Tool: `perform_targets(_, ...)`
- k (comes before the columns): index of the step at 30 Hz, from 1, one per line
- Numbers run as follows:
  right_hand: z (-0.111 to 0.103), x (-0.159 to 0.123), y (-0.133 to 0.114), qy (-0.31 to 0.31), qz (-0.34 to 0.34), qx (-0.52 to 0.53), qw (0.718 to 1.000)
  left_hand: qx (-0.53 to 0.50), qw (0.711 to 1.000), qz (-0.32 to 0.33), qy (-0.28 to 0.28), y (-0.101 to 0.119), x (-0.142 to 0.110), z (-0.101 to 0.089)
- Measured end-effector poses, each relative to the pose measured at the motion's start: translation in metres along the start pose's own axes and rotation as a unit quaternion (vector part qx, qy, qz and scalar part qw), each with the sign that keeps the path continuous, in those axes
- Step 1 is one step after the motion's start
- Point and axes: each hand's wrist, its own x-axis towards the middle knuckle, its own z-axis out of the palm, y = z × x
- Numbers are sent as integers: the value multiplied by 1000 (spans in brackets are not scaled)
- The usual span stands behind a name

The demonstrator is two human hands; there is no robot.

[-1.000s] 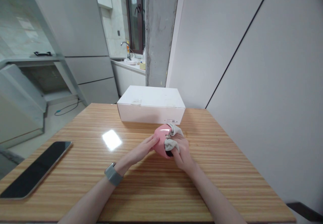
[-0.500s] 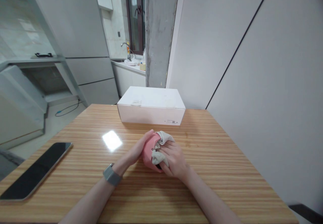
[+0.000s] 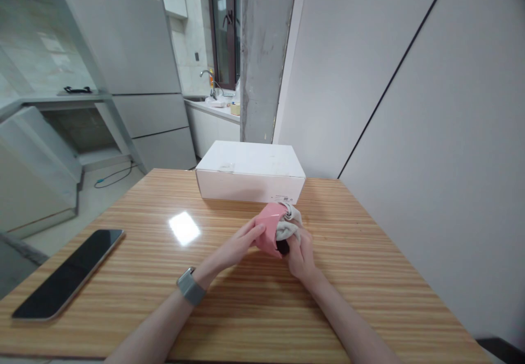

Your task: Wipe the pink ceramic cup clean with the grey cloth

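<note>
A pink cup-like object [image 3: 268,228] lies tilted on the wooden table [image 3: 229,309], just in front of a white box. My left hand [image 3: 240,244] holds its left side, fingers pressed against it. My right hand [image 3: 301,254] is closed on a grey cloth [image 3: 287,227] that is pressed into and over the pink object's right side. A grey watch [image 3: 191,286] is on my left wrist.
A closed white cardboard box [image 3: 251,171] sits at the table's far edge. A dark phone [image 3: 68,282] lies face up at the near left. A plain wall runs along the right; a fridge and kitchen counter stand behind.
Both hands and the pink object drew toward me half a second ago, then moved back away toward the box. The cloth stays pressed on the object.
</note>
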Motion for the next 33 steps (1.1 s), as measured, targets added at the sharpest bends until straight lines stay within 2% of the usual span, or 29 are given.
perform_targets(3,-1,1,0,7,-21,-14,1000,-17,1000,20,-1,-9,3,-4)
perform_targets(7,-2,3,-7,-54,-92,-42,993,-32,998,17,59,-16,9,-9)
perform_targets(10,1,3,-14,-99,-146,-65,982,-54,994,7,95,-10,10,-8)
perform_targets(13,4,3,-18,-125,-188,-72,972,-44,996,-11,79,-1,9,-6)
perform_targets(16,5,3,-18,-121,-196,-64,971,-19,997,-16,68,3,8,-5)
perform_targets(21,0,4,-15,-105,-173,-63,977,61,993,31,99,1,4,-6)
perform_targets(23,-2,3,-12,-97,-154,-60,981,81,991,41,95,1,1,-6)
perform_targets(25,-2,2,-7,-76,-122,-46,989,79,994,30,72,2,-2,-4)
perform_targets(27,-1,-1,-1,-24,-62,-19,998,66,997,28,35,4,-4,-1)
perform_targets(30,2,-4,5,58,24,10,998,72,996,57,-11,7,-6,2)
perform_targets(33,1,-3,6,69,40,9,997,44,998,40,-11,3,-2,0)
